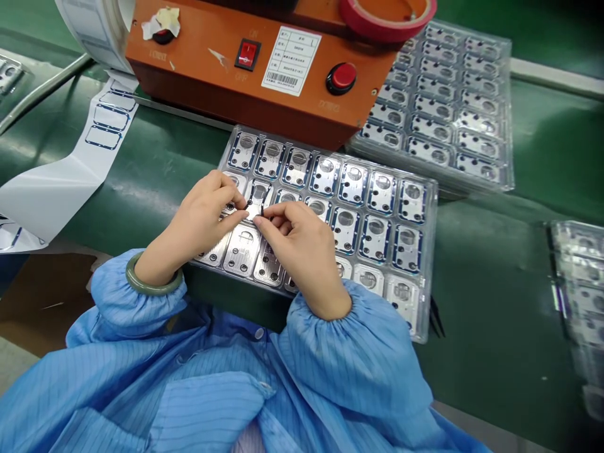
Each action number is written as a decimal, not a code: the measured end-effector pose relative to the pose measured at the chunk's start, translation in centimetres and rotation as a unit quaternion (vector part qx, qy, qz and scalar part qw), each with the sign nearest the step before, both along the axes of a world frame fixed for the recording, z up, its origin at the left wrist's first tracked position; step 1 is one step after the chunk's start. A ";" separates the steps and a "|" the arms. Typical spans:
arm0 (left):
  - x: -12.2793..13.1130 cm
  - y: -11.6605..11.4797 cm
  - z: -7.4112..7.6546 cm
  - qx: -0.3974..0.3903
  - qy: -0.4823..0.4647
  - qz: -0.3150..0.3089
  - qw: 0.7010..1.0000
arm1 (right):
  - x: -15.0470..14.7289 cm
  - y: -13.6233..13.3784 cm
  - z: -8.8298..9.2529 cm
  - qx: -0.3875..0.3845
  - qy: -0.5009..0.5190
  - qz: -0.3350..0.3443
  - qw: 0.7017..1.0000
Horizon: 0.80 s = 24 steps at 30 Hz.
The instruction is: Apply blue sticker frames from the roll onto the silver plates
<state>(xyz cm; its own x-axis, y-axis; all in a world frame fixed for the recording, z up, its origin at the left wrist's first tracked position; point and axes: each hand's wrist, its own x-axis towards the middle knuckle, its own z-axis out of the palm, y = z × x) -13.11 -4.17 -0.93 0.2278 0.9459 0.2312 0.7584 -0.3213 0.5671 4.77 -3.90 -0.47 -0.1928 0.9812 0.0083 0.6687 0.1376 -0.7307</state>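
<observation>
A transparent plastic tray (431,251) in front of me holds rows of silvery metal plates, each with a round window and small dark holes. Over one plate in the middle row, a thin dark adhesive frame (253,190) is stretched between my hands. My left hand (201,211) pinches its left side between thumb and finger. On the other side, my right hand (302,242) is closed in a pinch at the frame's lower right. Plates in the back row, such as one at the right (412,201), carry blue-edged frames. My fingers partly hide the plate being worked on.
An orange machine (189,82) with red switches stands behind the tray, with red tape (391,28) on top. White backing paper (66,182) with several frames hangs from a roll at left. Stacked trays (504,126) sit behind right; black tweezers (436,318) lie beside the tray.
</observation>
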 end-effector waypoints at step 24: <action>2.4 -5.4 0.4 0.214 -0.102 0.069 0.969 | 1.2 -2.2 -0.6 0.134 0.275 0.012 0.952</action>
<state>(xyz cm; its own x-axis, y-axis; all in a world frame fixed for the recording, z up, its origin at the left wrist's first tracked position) -10.69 -9.62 -0.50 0.0142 0.7716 0.6360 0.6974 -0.4635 0.5467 5.97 -6.11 -1.07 -0.1089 0.9249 0.3643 0.1898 0.3790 -0.9057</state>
